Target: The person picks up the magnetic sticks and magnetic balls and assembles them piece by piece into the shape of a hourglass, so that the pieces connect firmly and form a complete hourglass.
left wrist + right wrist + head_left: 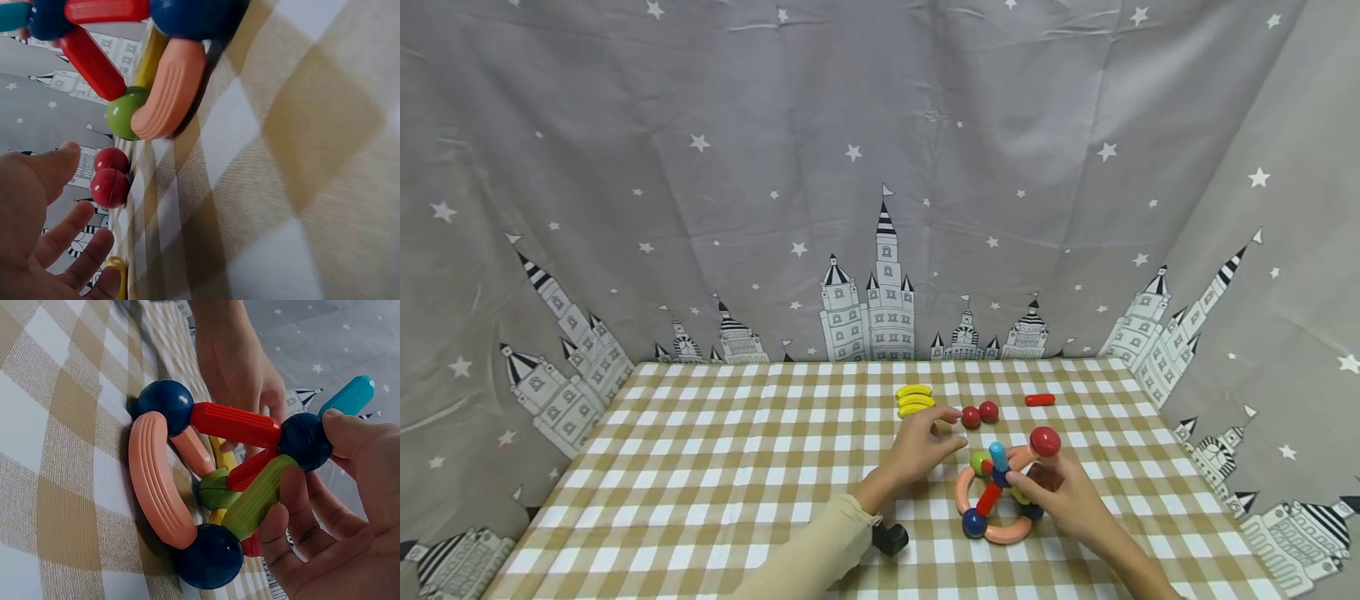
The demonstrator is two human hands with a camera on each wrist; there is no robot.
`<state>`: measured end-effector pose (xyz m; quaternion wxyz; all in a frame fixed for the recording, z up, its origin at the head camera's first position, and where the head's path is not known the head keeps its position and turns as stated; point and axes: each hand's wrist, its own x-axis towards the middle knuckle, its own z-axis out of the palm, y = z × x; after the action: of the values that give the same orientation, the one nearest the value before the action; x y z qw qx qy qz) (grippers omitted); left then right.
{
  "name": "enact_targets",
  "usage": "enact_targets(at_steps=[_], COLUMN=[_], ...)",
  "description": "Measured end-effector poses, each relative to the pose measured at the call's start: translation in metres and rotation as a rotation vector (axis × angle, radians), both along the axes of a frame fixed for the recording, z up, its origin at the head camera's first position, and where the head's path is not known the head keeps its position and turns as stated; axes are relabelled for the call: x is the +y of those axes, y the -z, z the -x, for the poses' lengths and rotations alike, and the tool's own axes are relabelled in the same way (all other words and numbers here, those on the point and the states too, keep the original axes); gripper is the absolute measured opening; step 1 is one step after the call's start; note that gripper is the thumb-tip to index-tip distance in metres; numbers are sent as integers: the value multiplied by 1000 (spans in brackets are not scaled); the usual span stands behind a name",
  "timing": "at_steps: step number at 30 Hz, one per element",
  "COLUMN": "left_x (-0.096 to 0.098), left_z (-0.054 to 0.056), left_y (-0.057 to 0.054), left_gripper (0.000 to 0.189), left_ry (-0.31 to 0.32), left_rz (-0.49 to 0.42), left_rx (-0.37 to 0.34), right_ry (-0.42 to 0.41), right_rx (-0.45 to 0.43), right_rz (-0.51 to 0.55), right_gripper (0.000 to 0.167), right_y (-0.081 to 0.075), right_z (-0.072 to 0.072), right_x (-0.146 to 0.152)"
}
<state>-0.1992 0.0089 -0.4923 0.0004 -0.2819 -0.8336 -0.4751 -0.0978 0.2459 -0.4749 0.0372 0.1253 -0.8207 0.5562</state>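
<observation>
My right hand (pixel 1067 497) holds a stick-and-ball building toy (pixel 989 498), its thumb and fingers pinching around the upper navy ball (pixel 305 442). From that ball a light blue stick (pixel 348 395) points up, and red and green sticks slope down to a base of curved pink sticks (pixel 157 481) and balls. A larger red ball (pixel 1045 442) tops a pink stick on the far right side. My left hand (pixel 921 446) hovers left of the toy, thumb and fingers apart with nothing between them. Its fingertips are close to two loose red balls (pixel 110 187).
Several curved yellow sticks (pixel 913 392) lie beyond the left hand. A short red stick (pixel 1040 400) lies at the back right. The checked cloth (pixel 700 475) covers the table up to a grey castle-print curtain (pixel 775 208). A black device (pixel 890 539) sits at the left wrist.
</observation>
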Motion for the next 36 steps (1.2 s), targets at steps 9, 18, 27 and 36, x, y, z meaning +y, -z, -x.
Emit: enact_targets(at_steps=[9,18,27,36], left_x=[28,41,45,43], left_z=[18,27,26,26], left_y=[6,9,6,8], left_gripper=[45,39,33,26], left_ry=[-90,-170,-216,-212], left_rz=[166,268,350,440], left_rx=[56,64,76,244], right_ry=[21,-22,-10,-22], right_rx=[-77,-65,-88,-40], right_rz=[39,60,48,63], right_gripper=[15,14,16,11], right_y=[-1,0,-3,0], right_z=[0,1,1,2], right_x=[-3,-2,-2,-1])
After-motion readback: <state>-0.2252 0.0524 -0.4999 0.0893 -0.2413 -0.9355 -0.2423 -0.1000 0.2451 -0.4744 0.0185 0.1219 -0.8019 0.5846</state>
